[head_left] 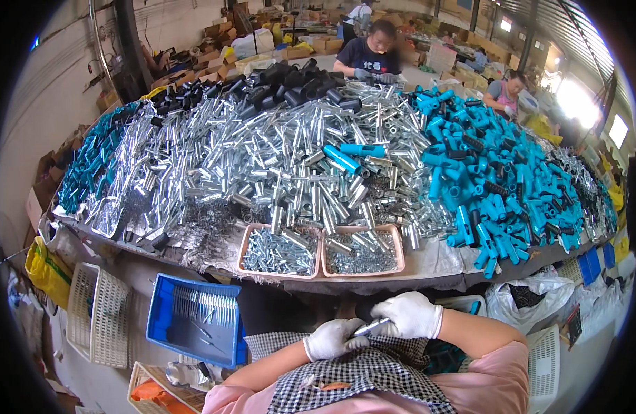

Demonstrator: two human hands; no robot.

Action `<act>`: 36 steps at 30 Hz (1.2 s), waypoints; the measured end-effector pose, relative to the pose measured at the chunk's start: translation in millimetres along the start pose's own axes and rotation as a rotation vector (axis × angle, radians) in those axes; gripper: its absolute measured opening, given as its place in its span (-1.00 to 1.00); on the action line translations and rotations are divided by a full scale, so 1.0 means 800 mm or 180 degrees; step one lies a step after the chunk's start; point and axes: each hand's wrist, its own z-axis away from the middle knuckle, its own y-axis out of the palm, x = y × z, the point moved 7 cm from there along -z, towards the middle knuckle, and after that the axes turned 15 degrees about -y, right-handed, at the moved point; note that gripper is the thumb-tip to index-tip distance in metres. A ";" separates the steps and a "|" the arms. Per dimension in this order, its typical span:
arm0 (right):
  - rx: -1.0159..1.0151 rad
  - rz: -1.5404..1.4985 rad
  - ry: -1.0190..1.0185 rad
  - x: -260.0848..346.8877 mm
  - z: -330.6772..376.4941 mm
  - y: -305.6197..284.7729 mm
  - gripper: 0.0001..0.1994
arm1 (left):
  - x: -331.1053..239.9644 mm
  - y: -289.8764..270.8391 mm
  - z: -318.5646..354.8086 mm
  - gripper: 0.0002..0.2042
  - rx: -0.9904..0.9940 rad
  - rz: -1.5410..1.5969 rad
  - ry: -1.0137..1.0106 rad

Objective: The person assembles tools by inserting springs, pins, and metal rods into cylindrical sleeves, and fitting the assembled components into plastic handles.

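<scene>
My left hand (329, 339), in a white glove, is closed around one end of a slim silvery metal part (370, 328) held in front of my checked apron. The gloved right hand (409, 316) grips the other end, its fingers curled over it. The part's exact kind is hidden by the gloves. Beyond my hands, at the table's near edge, stand two pink trays: the left tray (280, 276) holds small metal pieces and the right tray (363, 273) holds small springs or fittings, with metal tubes lying across both.
A large heap of metal tubes (262, 152) covers the table, with black sleeves (297, 86) behind and teal handles (497, 172) at right. Lower left stand a blue bin (193, 348) with slim metal pieces and a white basket (97, 314). Two people work across the table.
</scene>
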 end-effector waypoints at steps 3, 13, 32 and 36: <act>-0.0782 -0.0026 -0.0503 0.015 0.003 -0.021 -0.48 | -0.006 -0.003 0.002 -0.56 -0.0033 0.0054 -0.0003; -0.0537 -0.0201 -0.0286 0.007 0.010 -0.011 -0.57 | -0.006 -0.005 0.002 -0.57 -0.0075 0.0036 -0.0036; -0.0674 -0.0118 -0.0286 0.008 0.016 -0.011 -0.56 | -0.008 -0.003 0.001 -0.56 0.0042 0.0004 -0.0018; -0.0116 -0.0390 -0.0020 -0.010 0.017 0.020 -0.61 | -0.007 0.003 -0.001 -0.56 0.0116 0.0149 0.0101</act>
